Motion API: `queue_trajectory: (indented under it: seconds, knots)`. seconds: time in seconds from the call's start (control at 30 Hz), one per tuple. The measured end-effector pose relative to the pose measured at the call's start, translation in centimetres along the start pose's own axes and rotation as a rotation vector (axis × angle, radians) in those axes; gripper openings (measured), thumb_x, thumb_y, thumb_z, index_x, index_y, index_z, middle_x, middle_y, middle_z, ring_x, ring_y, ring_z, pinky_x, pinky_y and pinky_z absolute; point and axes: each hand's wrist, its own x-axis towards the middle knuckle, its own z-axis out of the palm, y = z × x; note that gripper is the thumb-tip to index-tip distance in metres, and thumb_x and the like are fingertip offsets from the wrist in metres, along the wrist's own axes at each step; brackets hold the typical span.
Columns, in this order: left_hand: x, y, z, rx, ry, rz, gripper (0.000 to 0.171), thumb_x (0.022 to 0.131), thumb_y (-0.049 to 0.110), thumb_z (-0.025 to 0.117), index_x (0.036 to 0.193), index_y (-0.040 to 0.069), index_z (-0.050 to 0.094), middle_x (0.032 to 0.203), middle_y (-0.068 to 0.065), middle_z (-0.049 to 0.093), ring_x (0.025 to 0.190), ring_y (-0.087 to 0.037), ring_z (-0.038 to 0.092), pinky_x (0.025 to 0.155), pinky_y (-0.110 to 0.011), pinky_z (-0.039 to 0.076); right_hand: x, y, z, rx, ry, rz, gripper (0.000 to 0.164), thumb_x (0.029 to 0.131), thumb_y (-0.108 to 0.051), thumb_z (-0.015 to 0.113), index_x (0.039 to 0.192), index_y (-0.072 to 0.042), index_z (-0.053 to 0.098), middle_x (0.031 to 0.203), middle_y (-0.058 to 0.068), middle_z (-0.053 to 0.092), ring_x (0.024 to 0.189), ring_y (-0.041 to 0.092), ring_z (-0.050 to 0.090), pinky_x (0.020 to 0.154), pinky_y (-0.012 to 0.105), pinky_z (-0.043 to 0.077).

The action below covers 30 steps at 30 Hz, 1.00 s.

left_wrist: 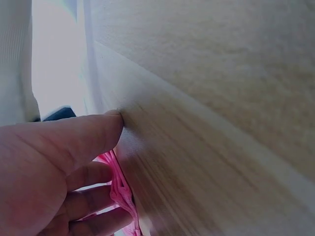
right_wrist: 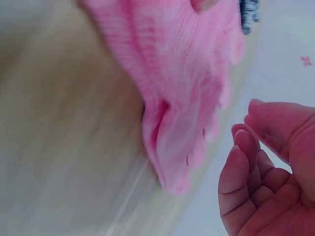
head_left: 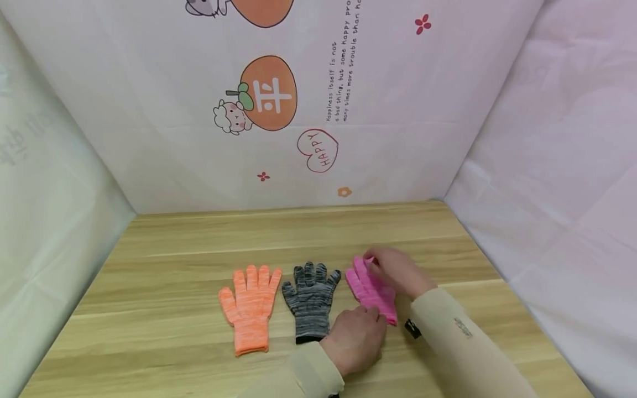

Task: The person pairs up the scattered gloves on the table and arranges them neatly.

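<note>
A pink knit glove lies slanted on the wooden table, its fingers pointing up and left. At its cuff, my left hand rests low; in the left wrist view the fingers touch the pink edge, while the thumb is stretched out beside it. Over the glove's fingers is my right hand, which hides part of them. The right wrist view shows this hand apart from the glove, fingers loosely bent toward the thumb with nothing between them. A fold creases the glove there.
Left of the pink glove lie a grey-black glove and an orange glove, both flat with fingers spread. The wooden table is bounded by a printed white sheet behind and sheets at both sides. A small black object is beside the right sleeve.
</note>
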Motion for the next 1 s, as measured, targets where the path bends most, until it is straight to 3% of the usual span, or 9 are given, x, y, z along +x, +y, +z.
queue_trajectory:
  seconds: [0.23,0.4,0.53,0.8,1.0]
  knots:
    - [-0.1,0.1,0.2,-0.01,0.034,0.008,0.033,0.091,0.041,0.075,0.115,0.02,0.069,0.101,0.006,0.065,0.084,-0.011,0.062,0.058,-0.03,0.051,2.6,-0.5,1.7,-0.041,-0.047,0.068,0.031,0.106,-0.019,0.057,0.136,-0.01,0.063,0.132,0.016,0.069,0.127,0.04,0.062,0.107,0.056,0.049]
    - [-0.2,0.1,0.1,0.01,0.061,0.001,0.029,0.094,0.039,0.071,0.116,0.021,0.069,0.1,0.006,0.065,0.082,-0.011,0.063,0.057,-0.03,0.05,3.2,-0.6,2.5,-0.082,-0.037,0.069,0.029,0.106,-0.018,0.055,0.132,-0.009,0.064,0.129,0.016,0.07,0.125,0.039,0.064,0.107,0.053,0.05]
    - [-0.3,0.1,0.0,0.014,0.045,-0.008,0.031,0.094,0.04,0.07,0.119,0.021,0.069,0.102,0.006,0.066,0.084,-0.012,0.063,0.058,-0.03,0.051,3.5,-0.9,2.6,-0.078,-0.033,0.089,0.025,0.105,-0.018,0.055,0.127,-0.01,0.064,0.121,0.013,0.071,0.116,0.035,0.067,0.101,0.051,0.053]
    - [-0.2,0.1,-0.1,0.01,0.023,-0.013,0.033,0.096,0.039,0.069,0.122,0.02,0.069,0.103,0.006,0.066,0.085,-0.011,0.062,0.059,-0.03,0.052,3.4,-1.0,2.6,-0.026,-0.033,0.147,0.012,0.109,-0.024,0.051,0.116,-0.017,0.059,0.096,0.004,0.068,0.085,0.022,0.064,0.075,0.04,0.054]
    - [-0.3,0.1,-0.1,0.018,0.037,-0.008,0.035,0.095,0.041,0.07,0.124,0.02,0.07,0.104,0.006,0.066,0.084,-0.011,0.062,0.059,-0.029,0.052,3.4,-1.1,2.8,-0.051,-0.019,0.115,0.01,0.109,-0.026,0.054,0.114,-0.019,0.058,0.092,0.002,0.067,0.078,0.02,0.061,0.069,0.038,0.052]
